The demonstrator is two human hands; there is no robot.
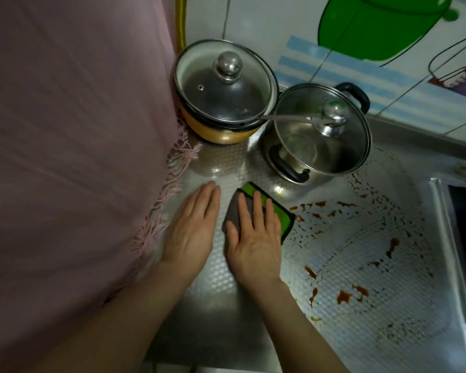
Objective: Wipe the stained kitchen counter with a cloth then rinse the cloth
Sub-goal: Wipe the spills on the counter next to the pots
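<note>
A folded cloth [285,218], green with a dark edge and a grey underside, lies on the embossed steel counter [226,289]. My right hand [256,238] presses flat on the cloth with straight, spread fingers. My left hand [193,227] rests flat on the bare counter just left of the cloth, fingers straight. Reddish-brown sauce stains [345,296] and smeared droplets spread over the counter to the right of the cloth, up to the stove edge.
An orange pot [221,133] with a glass lid and a steel pot [318,135] with a glass lid and black handles stand at the back. A pink fringed fabric [73,146] covers something tall on the left. A stove edge [447,238] borders the right.
</note>
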